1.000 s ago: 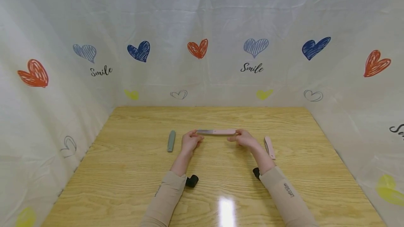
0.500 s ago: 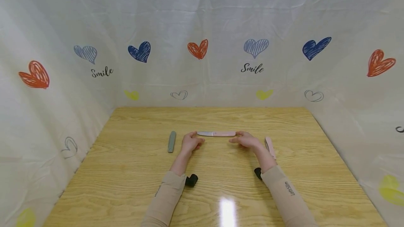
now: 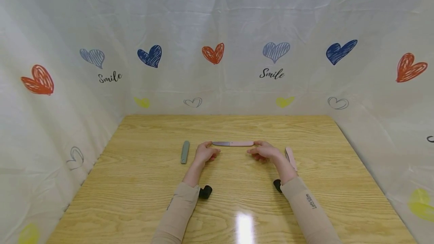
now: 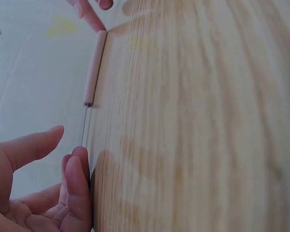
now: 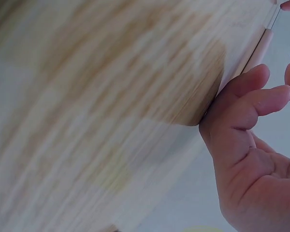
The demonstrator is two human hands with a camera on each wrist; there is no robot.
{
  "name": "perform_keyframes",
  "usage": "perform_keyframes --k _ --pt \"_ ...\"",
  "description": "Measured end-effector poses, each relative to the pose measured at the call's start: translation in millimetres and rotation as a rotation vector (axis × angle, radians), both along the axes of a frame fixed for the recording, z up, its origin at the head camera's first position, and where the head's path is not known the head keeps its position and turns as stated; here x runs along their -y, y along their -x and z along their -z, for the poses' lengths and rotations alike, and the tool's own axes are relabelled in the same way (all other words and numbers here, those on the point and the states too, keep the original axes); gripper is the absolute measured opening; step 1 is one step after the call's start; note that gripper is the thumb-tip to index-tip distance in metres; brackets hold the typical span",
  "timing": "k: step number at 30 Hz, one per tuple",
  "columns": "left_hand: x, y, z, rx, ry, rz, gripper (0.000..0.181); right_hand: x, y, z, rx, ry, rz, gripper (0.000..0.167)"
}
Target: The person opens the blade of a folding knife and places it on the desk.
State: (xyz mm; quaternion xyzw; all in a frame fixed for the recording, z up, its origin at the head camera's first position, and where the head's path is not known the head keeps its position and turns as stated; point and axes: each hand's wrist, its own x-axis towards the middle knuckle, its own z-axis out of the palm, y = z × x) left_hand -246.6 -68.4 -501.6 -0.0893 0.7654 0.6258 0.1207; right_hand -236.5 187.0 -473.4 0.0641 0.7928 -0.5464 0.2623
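A pink-handled knife with its blade unfolded lies sideways on the wooden table, blade to the left. At the blade's tip is my left hand, its fingertips touching it; the left wrist view shows this hand with the thumb raised apart. My right hand touches the handle's outer end with a fingertip. In the right wrist view that hand has loosely bent fingers resting on the table beside the handle. Neither hand grips the knife.
A green folded knife lies left of my left hand. Another pink folded knife is just right of my right forearm, partly behind it. A white curtain with printed hearts surrounds the table's back and sides.
The unfolded knife, which hung slightly higher between my fingertips a second ago, has come down flat onto the table. Both hands came down slightly with it and have stayed at its ends.
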Motion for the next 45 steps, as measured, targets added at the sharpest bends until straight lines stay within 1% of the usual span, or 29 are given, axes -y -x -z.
perform_keyframes --k 7,13,16,21,24,27,30,35,38,42,45 --pt "0.1 1.1 -0.5 0.003 0.008 0.004 0.068 0 0.8 -0.2 0.030 0.027 0.012 0.080" --pt "0.2 1.9 -0.2 0.009 -0.001 0.006 0.069 -1 2.3 0.9 0.023 0.039 0.007 0.080" --pt "0.6 1.7 -1.2 0.014 -0.015 0.005 0.071 0 1.7 -0.1 0.007 0.036 -0.001 0.080" --pt "1.8 0.0 -3.2 0.025 -0.032 -0.012 0.073 4 0.2 -3.4 -0.045 0.033 -0.002 0.083" --pt "3.5 -2.7 -6.9 0.021 -0.041 -0.025 0.072 10 -0.2 -6.9 -0.081 0.033 0.007 0.081" --pt "6.8 -6.6 -14.0 0.008 -0.057 -0.035 0.069 19 -1.4 -10.3 -0.116 0.018 0.020 0.075" --pt "14.2 -12.5 -23.3 -0.011 -0.074 -0.039 0.065 32 -4.2 -12.2 -0.155 0.019 0.014 0.071" --pt "34.2 -21.6 -34.5 -0.026 -0.086 -0.031 0.061 60 -11.8 -12.0 -0.171 0.130 0.027 0.064" --pt "47.8 -25.6 -40.1 -0.051 -0.066 -0.020 0.061 75 -14.1 -13.7 -0.182 0.177 0.022 0.060" --pt "69.3 -31.1 -47.6 -0.089 -0.039 -0.023 0.061 95 -10.4 -18.5 -0.199 0.209 -0.008 0.054" --pt "86.5 -35.2 -51.8 -0.114 0.003 -0.024 0.059 111 -6.2 -22.7 -0.206 0.220 -0.039 0.052"
